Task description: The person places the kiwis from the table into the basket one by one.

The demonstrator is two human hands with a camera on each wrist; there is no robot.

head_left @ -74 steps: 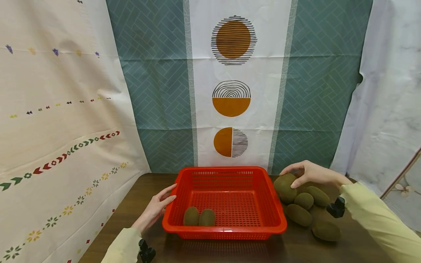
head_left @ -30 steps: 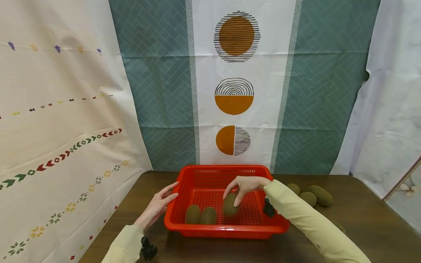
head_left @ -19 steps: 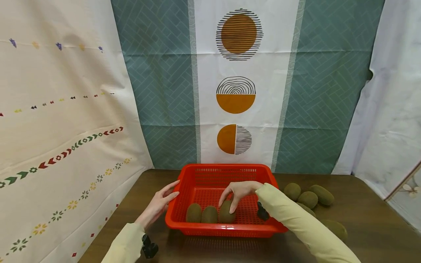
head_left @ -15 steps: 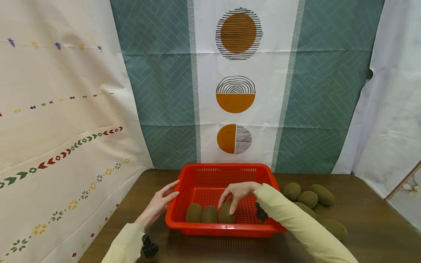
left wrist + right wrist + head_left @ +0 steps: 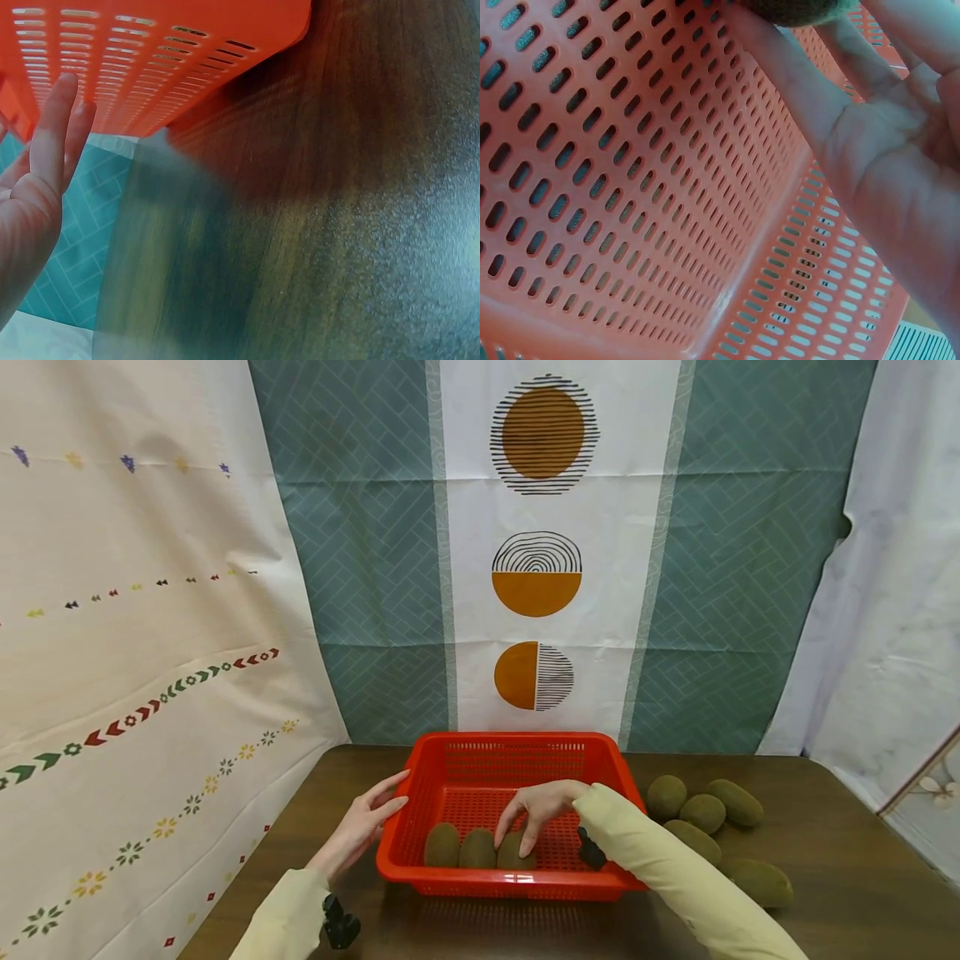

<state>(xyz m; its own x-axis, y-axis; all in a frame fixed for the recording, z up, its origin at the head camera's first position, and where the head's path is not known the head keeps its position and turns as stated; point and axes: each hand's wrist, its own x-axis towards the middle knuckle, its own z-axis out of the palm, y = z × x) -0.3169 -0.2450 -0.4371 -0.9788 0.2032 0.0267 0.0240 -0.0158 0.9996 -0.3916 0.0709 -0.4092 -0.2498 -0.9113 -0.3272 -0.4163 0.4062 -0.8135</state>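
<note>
My right hand (image 5: 542, 807) reaches into the red plastic basket (image 5: 517, 878) and holds a brown fuzzy kiwi (image 5: 512, 853) between thumb and fingers, down near the front wall. In the right wrist view this kiwi (image 5: 802, 9) shows only at the top edge, among the fingers. Two more kiwis, one leftmost (image 5: 442, 846) and one in between (image 5: 477, 850), stand in a row to its left inside the basket. My left hand (image 5: 358, 828) rests against the basket's left side; in the left wrist view its fingers (image 5: 54, 131) lie fairly straight along the slotted outer wall.
Several kiwis lie on the dark wooden table (image 5: 840, 860) right of the basket, including a rear one (image 5: 666, 797) and a front one (image 5: 761, 882). My right sleeve passes over the basket's right rim. A patterned cloth (image 5: 390, 610) hangs behind the table.
My right hand has carried a kiwi from the pile on the right into the basket and lowered it beside the other two. My left hand has stayed at the left rim.
</note>
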